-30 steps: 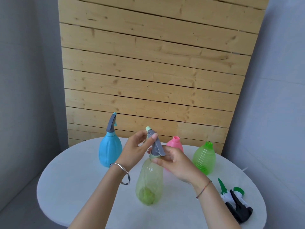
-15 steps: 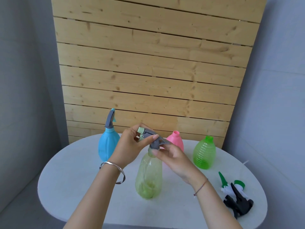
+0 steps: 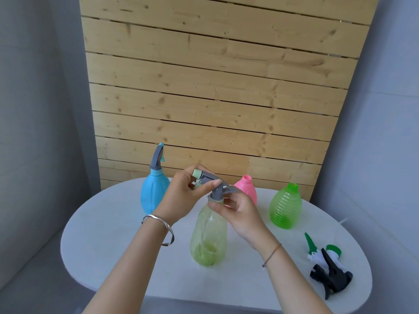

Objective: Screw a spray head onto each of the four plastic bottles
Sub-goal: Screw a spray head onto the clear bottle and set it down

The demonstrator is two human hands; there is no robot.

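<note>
A pale yellow-green transparent bottle (image 3: 208, 236) stands at the middle of the white table (image 3: 118, 227). A grey spray head (image 3: 213, 183) with a light green nozzle sits on its neck. My left hand (image 3: 183, 196) grips the nozzle end of that head. My right hand (image 3: 240, 214) pinches the collar at the bottle's neck. A blue bottle (image 3: 154, 196) with a grey spray head on it stands at the back left. A pink bottle (image 3: 247, 189) and a ribbed green bottle (image 3: 285, 206) stand open-necked at the back right.
Two loose spray heads lie at the table's right front edge: a white and green one (image 3: 317, 250) and a black one (image 3: 331, 276), touching. A wooden slat panel (image 3: 215, 87) rises behind the table, with grey walls at both sides.
The grey spray head has turned from upright in my hands to lying level on the yellow-green bottle's neck. My left hand has shifted along to the nozzle end.
</note>
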